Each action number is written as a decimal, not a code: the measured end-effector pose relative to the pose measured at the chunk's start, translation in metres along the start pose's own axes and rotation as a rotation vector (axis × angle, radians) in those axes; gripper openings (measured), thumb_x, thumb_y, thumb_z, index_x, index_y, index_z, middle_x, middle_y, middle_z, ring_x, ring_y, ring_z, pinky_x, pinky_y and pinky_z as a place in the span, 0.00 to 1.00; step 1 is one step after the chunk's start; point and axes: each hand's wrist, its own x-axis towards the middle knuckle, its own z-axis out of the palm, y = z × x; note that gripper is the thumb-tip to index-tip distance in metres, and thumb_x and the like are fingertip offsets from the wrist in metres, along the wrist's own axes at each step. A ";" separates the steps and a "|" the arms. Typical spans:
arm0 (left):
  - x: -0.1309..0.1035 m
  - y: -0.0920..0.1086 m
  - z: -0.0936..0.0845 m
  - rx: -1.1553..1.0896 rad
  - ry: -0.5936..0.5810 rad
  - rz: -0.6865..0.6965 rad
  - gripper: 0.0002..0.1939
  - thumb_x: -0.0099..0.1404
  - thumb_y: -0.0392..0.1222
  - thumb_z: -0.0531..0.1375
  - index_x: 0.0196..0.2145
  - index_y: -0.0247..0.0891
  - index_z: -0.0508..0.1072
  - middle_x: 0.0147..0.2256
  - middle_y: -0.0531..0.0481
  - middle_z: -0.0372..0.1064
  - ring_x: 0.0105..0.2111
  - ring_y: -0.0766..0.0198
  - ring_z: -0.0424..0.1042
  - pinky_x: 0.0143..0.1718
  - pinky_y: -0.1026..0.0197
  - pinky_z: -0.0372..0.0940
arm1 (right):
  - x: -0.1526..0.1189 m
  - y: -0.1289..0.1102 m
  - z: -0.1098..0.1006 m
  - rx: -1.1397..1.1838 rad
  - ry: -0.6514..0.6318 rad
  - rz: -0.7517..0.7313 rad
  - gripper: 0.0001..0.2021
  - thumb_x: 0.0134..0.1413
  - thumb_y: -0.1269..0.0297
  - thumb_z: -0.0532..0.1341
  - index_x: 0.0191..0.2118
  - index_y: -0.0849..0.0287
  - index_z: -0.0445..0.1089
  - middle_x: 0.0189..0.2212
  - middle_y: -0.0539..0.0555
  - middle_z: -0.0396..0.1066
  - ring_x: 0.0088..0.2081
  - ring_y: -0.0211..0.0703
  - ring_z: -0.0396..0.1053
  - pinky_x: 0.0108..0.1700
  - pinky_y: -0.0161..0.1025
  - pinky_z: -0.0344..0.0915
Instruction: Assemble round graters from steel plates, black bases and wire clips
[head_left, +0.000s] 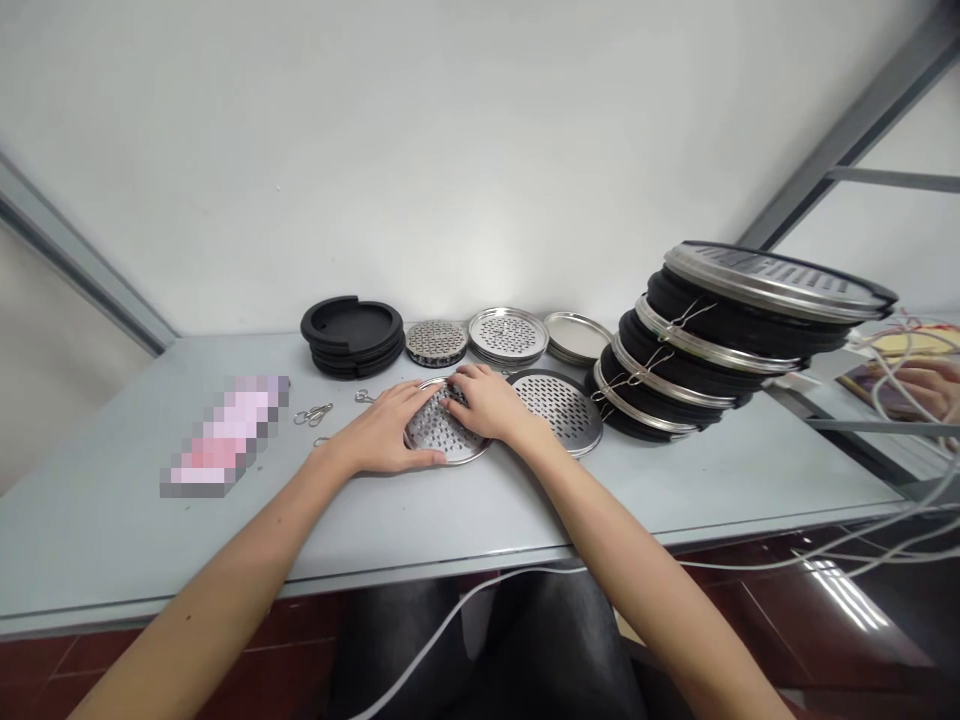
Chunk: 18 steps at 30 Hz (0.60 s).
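Note:
My left hand (386, 430) grips the left rim of a round metal grater plate (442, 425) lying on the table, thumb along the near edge and fingers toward the far edge. My right hand (487, 400) lies over the plate's right side with bent fingers touching its perforated face; what is under those fingertips is hidden. Just right of it rests a second grater plate in a black ring (559, 408). Small wire clips (315, 413) lie left of my left hand, and another wire clip (364, 397) is close to its fingers.
Black rings (352, 335), grater discs (436, 342), rimmed perforated plates (508, 333) and plain metal lids (577, 335) stand in stacks along the wall. A tall leaning stack of black-and-metal assemblies (690, 350) is at right. Beyond the frame, another person's hand (922, 385) shows near white cables (900, 545).

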 end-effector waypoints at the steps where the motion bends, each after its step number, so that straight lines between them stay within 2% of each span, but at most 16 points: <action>1: 0.000 0.000 0.000 0.008 0.002 0.002 0.52 0.56 0.67 0.61 0.69 0.38 0.47 0.66 0.37 0.50 0.66 0.43 0.48 0.64 0.43 0.48 | 0.000 0.000 0.000 -0.001 0.001 -0.001 0.18 0.63 0.57 0.56 0.52 0.64 0.69 0.51 0.63 0.68 0.55 0.55 0.62 0.55 0.48 0.59; 8: 0.000 -0.003 0.002 0.049 0.006 0.013 0.64 0.45 0.70 0.66 0.69 0.39 0.43 0.66 0.37 0.49 0.65 0.41 0.50 0.64 0.43 0.48 | 0.001 0.000 0.000 0.013 -0.009 0.003 0.19 0.63 0.56 0.56 0.52 0.64 0.69 0.50 0.63 0.69 0.54 0.54 0.63 0.55 0.48 0.60; 11: 0.001 -0.002 0.001 0.041 0.018 0.007 0.63 0.47 0.69 0.66 0.69 0.39 0.41 0.66 0.37 0.49 0.64 0.42 0.52 0.63 0.43 0.49 | 0.001 0.000 -0.001 0.012 -0.009 0.009 0.19 0.63 0.55 0.56 0.51 0.64 0.69 0.49 0.64 0.69 0.53 0.54 0.64 0.55 0.48 0.60; 18: 0.001 0.003 0.000 0.053 0.034 -0.014 0.60 0.48 0.66 0.66 0.69 0.40 0.44 0.64 0.38 0.53 0.63 0.41 0.54 0.62 0.43 0.51 | 0.000 -0.001 -0.001 0.003 -0.011 0.003 0.22 0.62 0.51 0.56 0.52 0.62 0.68 0.48 0.64 0.70 0.53 0.55 0.65 0.54 0.48 0.61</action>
